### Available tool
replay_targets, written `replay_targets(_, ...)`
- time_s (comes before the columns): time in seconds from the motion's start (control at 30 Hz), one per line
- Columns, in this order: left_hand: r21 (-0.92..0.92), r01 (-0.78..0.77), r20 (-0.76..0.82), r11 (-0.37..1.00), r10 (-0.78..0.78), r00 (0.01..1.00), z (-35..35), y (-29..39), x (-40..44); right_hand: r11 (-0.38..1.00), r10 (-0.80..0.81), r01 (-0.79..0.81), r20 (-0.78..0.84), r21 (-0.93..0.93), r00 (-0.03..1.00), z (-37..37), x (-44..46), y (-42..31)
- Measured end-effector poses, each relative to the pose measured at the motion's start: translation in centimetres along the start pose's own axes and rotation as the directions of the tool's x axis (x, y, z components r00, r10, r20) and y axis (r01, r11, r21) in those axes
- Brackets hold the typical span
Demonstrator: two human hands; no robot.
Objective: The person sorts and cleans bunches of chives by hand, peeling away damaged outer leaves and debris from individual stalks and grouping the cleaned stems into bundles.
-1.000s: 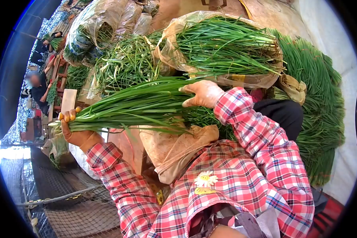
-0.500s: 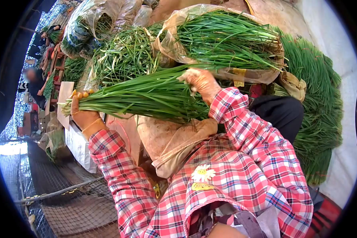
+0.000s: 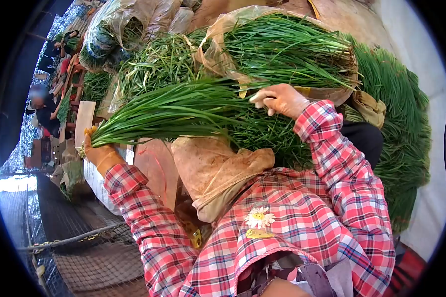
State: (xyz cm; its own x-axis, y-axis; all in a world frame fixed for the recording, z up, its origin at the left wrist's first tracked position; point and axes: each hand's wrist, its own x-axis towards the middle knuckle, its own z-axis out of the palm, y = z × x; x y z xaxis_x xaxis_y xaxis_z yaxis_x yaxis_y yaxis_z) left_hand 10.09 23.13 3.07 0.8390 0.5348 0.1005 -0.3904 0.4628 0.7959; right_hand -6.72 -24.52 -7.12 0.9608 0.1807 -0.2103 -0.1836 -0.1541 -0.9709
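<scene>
Holds out a bunch of long green leaves (image 3: 168, 111) by the pale stem ends in the left hand (image 3: 101, 151).
Closes the left grip around the stem ends and fans the leaves rightward in front of the body, above a tan cloth (image 3: 218, 173). Holds the right hand (image 3: 281, 100) beside the leaf tips, with thumb and fingers a little apart; cannot tell whether touching any leaf. Has a heap of loose greens (image 3: 270, 131) just below the right hand, a clear plastic bag (image 3: 215, 54) filled with more leaves beyond, a tangled pile of greens (image 3: 158, 62) to the left of the bag, and dense stacked greens (image 3: 401, 123) to the right. Wears a red plaid shirt (image 3: 292, 218).
</scene>
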Motion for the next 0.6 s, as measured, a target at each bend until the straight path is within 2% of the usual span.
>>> replay_targets(0.1, -0.013, 0.026, 0.038, 1.000, -0.026, 0.999, -0.6, -0.5, 0.7, 0.971, 0.027, -0.007, 0.079, -0.239, 0.996, 1.8, 1.1, -2.6)
replay_targets(0.13, -0.022, 0.062, 0.083, 0.998, -0.060, 0.995, -1.0, -0.5, 1.3, 0.858, 0.047, 0.020, 0.118, -0.513, 0.992, 2.4, 1.8, -3.2)
replay_targets(0.2, -0.004, 0.082, 0.044, 0.997, -0.081, 0.996, 1.9, -0.4, -1.9, 0.773, 0.022, 0.042, 0.093, -0.633, 0.995, 3.5, 2.4, -3.8)
replay_targets(0.23, 0.013, 0.102, -0.002, 0.995, -0.102, 0.995, 2.9, -0.4, -3.1, 0.843, -0.208, 0.178, -0.003, -0.507, 0.978, 4.2, 2.4, -3.3)
replay_targets(0.27, 0.012, 0.093, -0.010, 0.996, -0.093, 0.996, 2.6, -0.7, -2.9, 0.786, -0.487, 0.352, -0.158, -0.508, 0.859, 4.5, 2.7, -3.1)
replay_targets(0.33, 0.245, -0.026, 0.216, 0.969, -0.029, 0.976, 1.6, -1.5, -2.4, 0.931, -0.365, 0.316, -0.463, -0.183, 0.807, 4.1, 1.9, -4.2)
replay_targets(0.37, 0.179, 0.060, 0.174, 0.982, -0.091, 0.981, 1.9, -1.7, -2.5, 0.924, -0.292, 0.371, -0.460, 0.091, 0.838, 4.1, 1.2, -5.2)
replay_targets(0.4, 0.178, 0.057, 0.171, 0.982, -0.088, 0.981, 2.3, -2.1, -2.8, 0.923, -0.294, 0.373, -0.456, 0.091, 0.840, 4.6, 1.0, -5.1)
replay_targets(0.43, 0.141, 0.077, 0.168, 0.987, -0.100, 0.981, 2.8, -2.6, -3.2, 0.928, -0.339, 0.366, -0.251, 0.069, 0.907, 5.1, 0.8, -4.9)
replay_targets(0.47, 0.103, 0.099, 0.167, 0.990, -0.115, 0.979, 3.4, -3.0, -3.7, 0.931, -0.362, 0.363, -0.035, 0.045, 0.932, 5.4, 0.9, -4.7)
replay_targets(0.5, 0.033, 0.239, 0.112, 0.970, -0.241, 0.964, 4.0, -3.1, -4.1, 0.911, -0.393, 0.379, -0.064, -0.166, 0.917, 6.1, 1.7, -3.7)
replay_targets(0.53, 0.027, 0.241, 0.112, 0.970, -0.242, 0.964, 4.9, -3.2, -5.1, 0.898, -0.307, 0.257, -0.090, -0.357, 0.947, 6.2, 2.1, -3.7)
replay_targets(0.6, 0.018, 0.267, 0.057, 0.964, -0.267, 0.962, 6.2, -3.6, -7.1, 0.846, -0.326, 0.206, -0.172, -0.491, 0.930, 6.4, 2.7, -3.9)
